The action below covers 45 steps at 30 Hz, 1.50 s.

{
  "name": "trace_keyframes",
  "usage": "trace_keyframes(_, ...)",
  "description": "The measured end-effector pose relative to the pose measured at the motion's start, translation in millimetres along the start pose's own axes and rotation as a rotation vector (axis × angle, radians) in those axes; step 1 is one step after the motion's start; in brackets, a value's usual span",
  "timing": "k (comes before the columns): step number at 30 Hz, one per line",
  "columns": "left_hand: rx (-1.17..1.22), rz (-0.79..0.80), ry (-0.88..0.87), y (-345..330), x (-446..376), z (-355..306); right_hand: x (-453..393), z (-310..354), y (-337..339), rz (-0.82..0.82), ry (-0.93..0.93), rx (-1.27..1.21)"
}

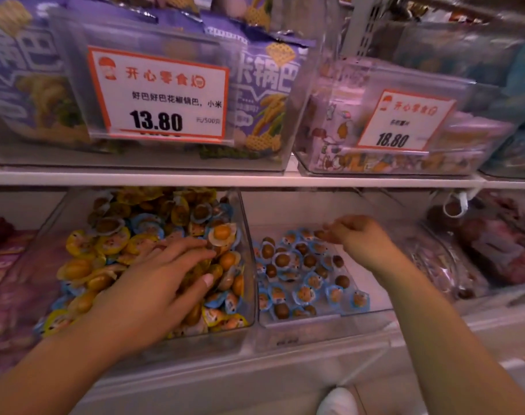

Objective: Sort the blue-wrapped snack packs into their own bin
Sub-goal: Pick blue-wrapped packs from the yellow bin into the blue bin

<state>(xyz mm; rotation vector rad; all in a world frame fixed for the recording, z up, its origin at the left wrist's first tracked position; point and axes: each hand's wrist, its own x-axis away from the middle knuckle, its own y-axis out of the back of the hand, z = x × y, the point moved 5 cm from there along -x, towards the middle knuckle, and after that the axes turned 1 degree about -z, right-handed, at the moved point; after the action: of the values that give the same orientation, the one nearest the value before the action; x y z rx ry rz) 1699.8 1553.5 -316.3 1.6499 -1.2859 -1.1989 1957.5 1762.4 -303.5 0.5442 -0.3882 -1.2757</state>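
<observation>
Down on the lower shelf [234, 178], two clear bins side by side. Left bin [246, 298] heaped with mixed snack packs: yellow-wrapped packs [111, 244] tangled with blue-wrapped packs [216, 299], each showing a brown or amber egg-like lump under clear film. Right bin [372, 283] holding only blue-wrapped packs, spread in a loose single layer across its floor toward the left and front.

Left hand [162, 283] pressed palm-down into the heap of the left bin, fingers [183, 247] stretched out and slightly spread over the packs, thumb along the right side; no pack clearly pinched. Right hand [360, 238] raised over the back of the right bin, above the blue layer, fingers curled loosely with tips drawn together near a small brown thing; too blurred to tell whether anything is held.

Up on the higher shelf, another clear bin [294, 121] full of purple bags [264, 94], fronted by a white and orange price card [162, 94] reading 13.80. Beside it to the right, a bin of pale cartoon-printed packets [333, 136] with a second card [405, 121] reading 18.80. Pink packets [3, 265] at far left of the lower shelf, dark reddish packets [494, 244] at far right. White shoe toe [337, 402] at the bottom edge.
</observation>
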Motion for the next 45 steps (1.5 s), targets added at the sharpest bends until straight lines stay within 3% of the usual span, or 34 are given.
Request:
trace_keyframes(5, -0.124, 0.011, 0.060, 7, 2, 2, 26, 65, -36, -0.136, 0.307, -0.151)
trace_keyframes(10, -0.213, -0.097, 0.132, 25, 11, 16, 72, 134, -114, 0.000, 0.731, 0.155)
trace_keyframes(13, -0.199, -0.183, 0.119, 38, 22, 24, 62, 147, -163, 0.246, 0.692, 0.392)
trace_keyframes(16, -0.145, -0.204, 0.169, 48, 33, 37, 27, 144, -190, 0.386, 0.503, 0.691)
trace_keyframes(20, -0.120, -0.217, 0.180, 61, 43, 45, 7, 147, -198, 0.314, 0.486, 0.903)
trace_keyframes(22, -0.199, -0.321, 0.119, 74, 48, 40, 12, 150, -194, 0.287, 0.532, 0.885)
trace_keyframes(25, -0.168, -0.459, 0.091, 92, 56, 40, 13, 155, -180, 0.323, 0.509, 0.642)
trace_keyframes(29, -0.112, -0.399, 0.219, 89, 62, 62, 2, 160, -170, 0.240, 0.393, 0.515)
trace_keyframes(32, -0.091, -0.320, 0.295, 80, 66, 79, 15, 172, -189, 0.223, 0.486, 0.464)
trace_keyframes(34, -0.080, -0.305, 0.300, 76, 68, 84, 25, 175, -209, 0.305, 0.577, 0.458)
trace_keyframes(38, -0.073, -0.313, 0.267, 72, 70, 84, 30, 168, -233, 0.465, 0.547, 0.571)
trace_keyframes(45, -0.053, -0.324, 0.254, 72, 69, 85, 33, 181, -259, 0.496, 0.614, 0.775)
